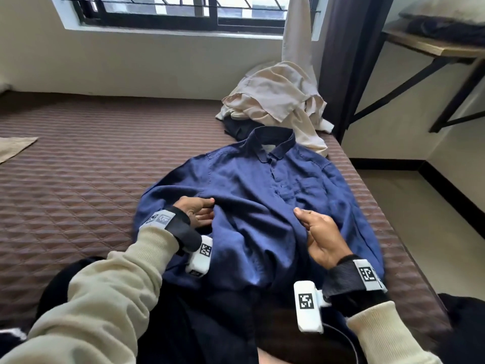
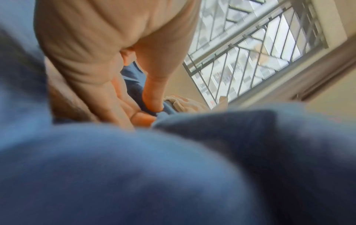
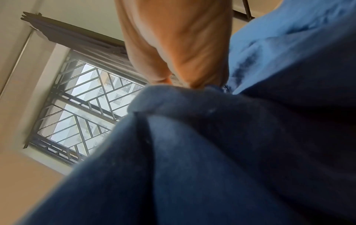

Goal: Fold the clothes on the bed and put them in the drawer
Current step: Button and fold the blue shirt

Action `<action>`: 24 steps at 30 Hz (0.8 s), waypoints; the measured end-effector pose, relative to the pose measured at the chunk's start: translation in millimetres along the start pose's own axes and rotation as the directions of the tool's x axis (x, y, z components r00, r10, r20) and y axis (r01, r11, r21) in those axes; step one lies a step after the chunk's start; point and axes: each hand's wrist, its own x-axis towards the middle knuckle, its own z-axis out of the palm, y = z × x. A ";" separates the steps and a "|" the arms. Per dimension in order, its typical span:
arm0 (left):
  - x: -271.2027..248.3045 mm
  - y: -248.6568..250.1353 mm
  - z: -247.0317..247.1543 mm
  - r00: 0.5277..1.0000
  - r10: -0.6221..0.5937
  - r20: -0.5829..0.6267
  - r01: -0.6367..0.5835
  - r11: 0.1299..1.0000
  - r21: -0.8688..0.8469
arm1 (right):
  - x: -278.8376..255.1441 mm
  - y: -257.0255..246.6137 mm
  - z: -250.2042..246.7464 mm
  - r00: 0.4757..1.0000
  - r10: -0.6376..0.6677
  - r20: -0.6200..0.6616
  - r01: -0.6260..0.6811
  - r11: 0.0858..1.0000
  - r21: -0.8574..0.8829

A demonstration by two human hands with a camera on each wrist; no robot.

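A dark blue collared shirt point(image 1: 262, 185) lies front up on the brown quilted bed point(image 1: 78, 179), its collar toward the window. My left hand point(image 1: 208, 209) pinches a raised fold at the shirt's left side, thumb on top and fingers beneath. In the left wrist view the left hand point(image 2: 150, 111) nips the blue shirt point(image 2: 134, 175) between thumb and fingers. My right hand point(image 1: 312, 227) grips the cloth near the shirt's middle, its fingers hidden behind the fabric. In the right wrist view the right hand point(image 3: 179, 83) closes on a ridge of the shirt point(image 3: 212, 152).
A heap of beige clothes point(image 1: 275, 101) lies behind the collar, over a dark garment point(image 1: 241, 128). Another beige cloth point(image 1: 15, 148) pokes in at the bed's left. The bed's right edge drops to the floor point(image 1: 420, 219). A wall shelf point(image 1: 433, 46) holds dark cloth at far right.
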 end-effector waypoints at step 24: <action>-31.8 35.5 -42.2 0.975 0.185 -0.126 -0.195 0.978 -0.070 | -18.3 13.0 -5.2 0.999 0.041 0.017 -0.034 0.949 -0.315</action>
